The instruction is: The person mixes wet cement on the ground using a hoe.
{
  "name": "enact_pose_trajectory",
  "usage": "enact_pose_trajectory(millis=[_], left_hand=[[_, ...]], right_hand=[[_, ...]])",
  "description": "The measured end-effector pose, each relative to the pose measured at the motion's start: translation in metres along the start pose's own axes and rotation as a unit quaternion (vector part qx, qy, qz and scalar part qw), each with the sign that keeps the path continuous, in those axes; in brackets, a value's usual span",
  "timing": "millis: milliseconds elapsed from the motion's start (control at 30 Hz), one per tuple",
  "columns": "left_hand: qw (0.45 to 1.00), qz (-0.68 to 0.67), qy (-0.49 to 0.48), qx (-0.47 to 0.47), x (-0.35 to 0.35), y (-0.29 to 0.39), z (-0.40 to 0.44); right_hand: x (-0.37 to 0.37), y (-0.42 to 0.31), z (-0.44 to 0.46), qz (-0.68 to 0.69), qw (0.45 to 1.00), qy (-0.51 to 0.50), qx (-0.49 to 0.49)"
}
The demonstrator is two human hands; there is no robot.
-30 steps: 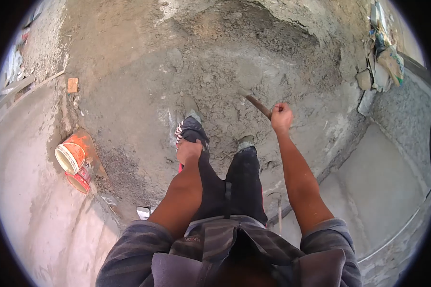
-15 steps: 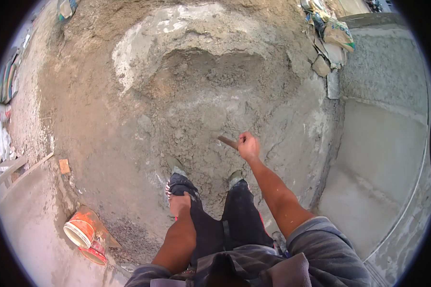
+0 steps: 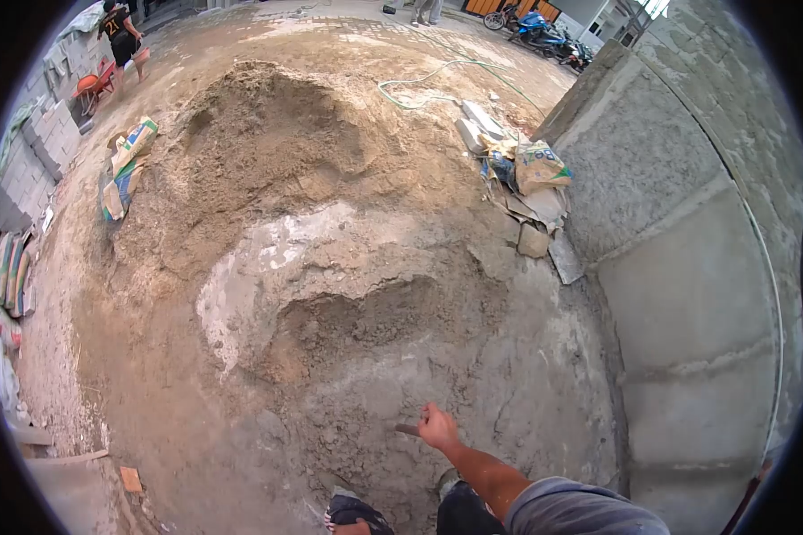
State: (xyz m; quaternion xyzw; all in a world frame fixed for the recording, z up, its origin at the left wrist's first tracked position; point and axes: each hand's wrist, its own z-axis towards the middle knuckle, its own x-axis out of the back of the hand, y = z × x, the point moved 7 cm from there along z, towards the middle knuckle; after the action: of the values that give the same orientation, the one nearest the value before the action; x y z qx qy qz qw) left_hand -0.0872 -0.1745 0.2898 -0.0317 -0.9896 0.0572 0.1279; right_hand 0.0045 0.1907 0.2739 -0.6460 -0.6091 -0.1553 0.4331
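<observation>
My right hand [image 3: 439, 427] is closed around a short brown wooden handle [image 3: 408, 429], held low over the wet grey mortar mix [image 3: 370, 437]. The far end of the handle points left, and I cannot make out what is on it. At the bottom edge, my left hand [image 3: 352, 528] rests against my dark-trousered left knee [image 3: 366, 511]. Most of that hand is cut off and its fingers are hidden. Both feet stand in the mix. Ahead of my hands, a scooped hollow [image 3: 366, 312] shows in the mound.
A sand heap [image 3: 268, 134] rises ahead. Torn cement bags [image 3: 542, 168] and slabs lie by the grey wall [image 3: 696, 312] on the right. Another bag [image 3: 129, 165] lies at the left. Further off are a green hose [image 3: 410, 105], a person [image 3: 120, 36] near an orange wheelbarrow [image 3: 89, 86], and motorbikes [image 3: 544, 34].
My view has tilted up, bringing the sand heap, street and person into sight. The orange buckets and most of my left arm have left the frame. My right hand still grips the wooden handle.
</observation>
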Motion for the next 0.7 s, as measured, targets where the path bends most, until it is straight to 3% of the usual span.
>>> enact_pose_trajectory(millis=[700], left_hand=[[0.999,-0.032,0.006,-0.019,-0.013,-0.017,0.013]], right_hand=[[-0.003,-0.002,0.005,0.003,0.997,0.070,0.016]])
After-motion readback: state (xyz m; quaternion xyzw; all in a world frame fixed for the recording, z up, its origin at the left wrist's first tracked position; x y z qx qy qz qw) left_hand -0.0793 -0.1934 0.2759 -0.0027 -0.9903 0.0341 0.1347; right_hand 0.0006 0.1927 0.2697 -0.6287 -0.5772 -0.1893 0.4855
